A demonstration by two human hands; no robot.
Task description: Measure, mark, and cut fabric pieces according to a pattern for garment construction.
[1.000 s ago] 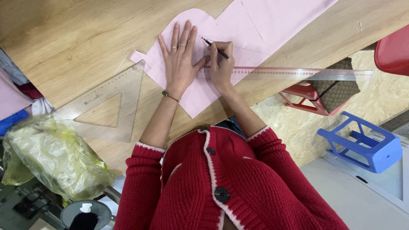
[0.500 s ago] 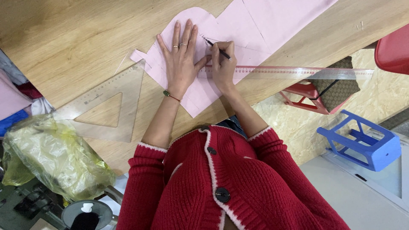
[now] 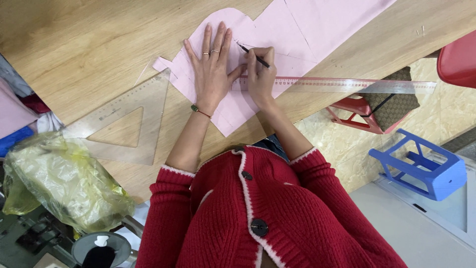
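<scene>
A pink paper pattern piece lies on the wooden table. My left hand rests flat on it with the fingers spread, pressing the paper down. Right beside it, my right hand grips a thin dark pencil, its tip touching the pink paper. A long clear straight ruler with red markings lies under my right hand and sticks out past the table's edge to the right.
A clear triangular set square lies on the table to the left. A yellowish plastic bag sits at the lower left. Beyond the table edge stand a red stool, a blue plastic stool and a red seat.
My right hand and the pencil have shifted slightly along the pink paper. My left hand stays flat in the same spot.
</scene>
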